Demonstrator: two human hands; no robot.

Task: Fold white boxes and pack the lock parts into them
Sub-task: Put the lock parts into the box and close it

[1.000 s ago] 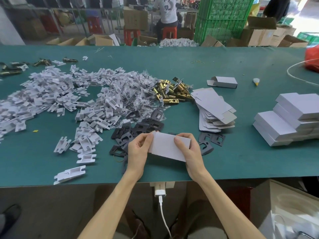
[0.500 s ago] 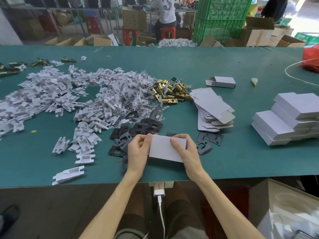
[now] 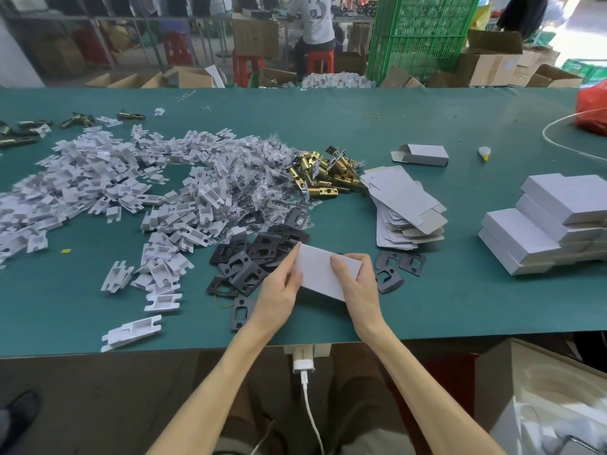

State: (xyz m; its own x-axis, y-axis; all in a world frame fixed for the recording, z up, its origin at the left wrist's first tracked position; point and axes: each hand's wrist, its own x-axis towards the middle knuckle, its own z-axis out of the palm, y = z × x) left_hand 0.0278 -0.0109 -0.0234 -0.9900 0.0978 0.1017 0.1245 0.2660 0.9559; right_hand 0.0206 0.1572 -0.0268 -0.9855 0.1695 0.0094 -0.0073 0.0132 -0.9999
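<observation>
1. The counter (image 3: 427,307) spreads out ahead of your hands and to both sides of them; its near edge runs just below your wrists.
2. The heap of white plastic inserts (image 3: 115,185) lies well off to the left of your left hand, reaching far forward.
3. The stack of finished boxes (image 3: 551,224) sits well apart to the right of your right hand; that hand is the nearer one if this box goes there.
4. The pile of flat box blanks (image 3: 407,208) lies ahead and right of your right hand, near it.
5. The black plates (image 3: 256,254) are scattered just beside and beneath both hands; the brass latches (image 3: 325,175) lie further ahead, between the inserts and the blanks.
6. The white box (image 3: 323,274) is held between your hands just above the counter; its long axis runs across you, left end a little further away than the right.
7. Your left hand (image 3: 279,290) pinches the left end; your right hand (image 3: 356,284) grips the right end, thumb on the top face; the two are apart by the box's length.
8. Both ends are covered, so you cannot tell whether the flaps are tucked; judging by this, closing an end or passing it rightward comes next.
</observation>
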